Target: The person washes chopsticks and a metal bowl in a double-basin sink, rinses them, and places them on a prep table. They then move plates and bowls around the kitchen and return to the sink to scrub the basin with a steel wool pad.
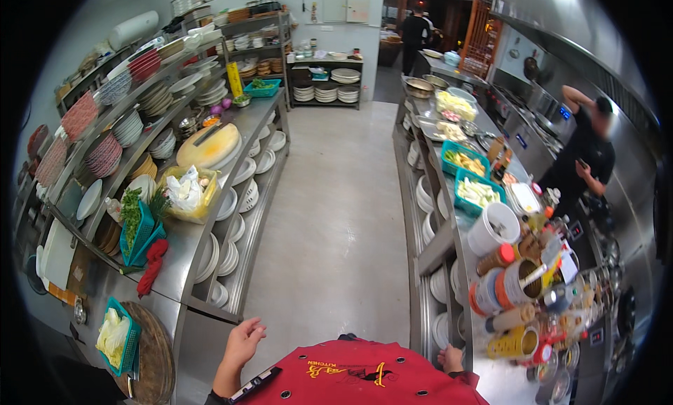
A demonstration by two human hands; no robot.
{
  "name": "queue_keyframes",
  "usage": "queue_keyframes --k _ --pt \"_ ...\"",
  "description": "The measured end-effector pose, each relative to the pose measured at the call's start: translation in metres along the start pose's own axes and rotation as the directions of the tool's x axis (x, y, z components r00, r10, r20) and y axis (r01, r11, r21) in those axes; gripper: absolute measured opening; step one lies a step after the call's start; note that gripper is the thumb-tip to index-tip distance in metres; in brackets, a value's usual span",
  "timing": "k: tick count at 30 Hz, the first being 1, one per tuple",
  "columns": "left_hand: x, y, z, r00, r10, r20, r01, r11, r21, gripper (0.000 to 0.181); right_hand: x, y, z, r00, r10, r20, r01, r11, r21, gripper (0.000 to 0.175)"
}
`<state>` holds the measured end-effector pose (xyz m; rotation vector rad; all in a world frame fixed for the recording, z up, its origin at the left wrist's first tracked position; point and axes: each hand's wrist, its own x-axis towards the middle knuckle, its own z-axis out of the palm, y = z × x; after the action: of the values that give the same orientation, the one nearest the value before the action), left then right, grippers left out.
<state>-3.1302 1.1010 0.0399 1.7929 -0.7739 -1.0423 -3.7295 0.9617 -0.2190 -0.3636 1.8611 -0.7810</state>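
Low in the view, my left hand (244, 341) is raised beside the red apron (342, 371), empty, its fingers a little apart. Nearest to it is the left steel counter (163, 300). There a round wooden chopping block (157, 347) lies partly under a teal basket (134, 347) of leafy cabbage (111, 336). On the other side, my right hand (450, 359) hangs close to the right counter's lower shelves, where stacked white plates (439, 329) stand. Its fingers look curled and no held thing shows; the shelf edge and my sleeve leave its grip unclear.
The floor aisle (326, 221) runs between both counters. A round cutting board (207, 148) bears a cleaver (208, 135). Sauce jars and tubs (518, 284) crowd the right counter. Beyond it, a person (583, 147) in black holds a phone-like object; further people are past the doorway.
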Motion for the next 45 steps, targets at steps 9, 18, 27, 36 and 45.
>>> queue_keyframes --k 9,18,27,36,45 --pt "0.116 0.012 0.005 0.954 -0.215 -0.210 0.161 0.955 -0.248 0.040 0.064 -0.234 0.279 0.630 -0.634 0.449 0.749 0.342 -0.568 0.033" --pt "0.343 0.032 -0.018 0.957 -0.212 -0.196 0.161 0.955 -0.249 0.036 0.063 -0.362 0.484 0.648 -0.557 0.519 0.753 0.370 -0.543 0.040" --pt "0.548 0.103 -0.028 0.933 -0.039 0.357 -0.127 0.895 0.428 0.033 0.054 -0.449 0.520 0.547 0.280 0.789 0.622 0.494 -0.607 0.036" --pt "0.758 0.111 0.002 0.755 0.111 0.646 -0.393 0.865 0.311 0.026 0.157 -0.517 0.679 0.272 -0.092 0.958 0.956 0.136 -0.258 0.028" --pt "0.946 0.120 -0.012 0.733 0.472 0.489 -0.675 0.422 0.605 0.019 0.208 -0.678 0.887 0.109 -0.181 0.978 0.993 -0.034 -0.117 0.020"
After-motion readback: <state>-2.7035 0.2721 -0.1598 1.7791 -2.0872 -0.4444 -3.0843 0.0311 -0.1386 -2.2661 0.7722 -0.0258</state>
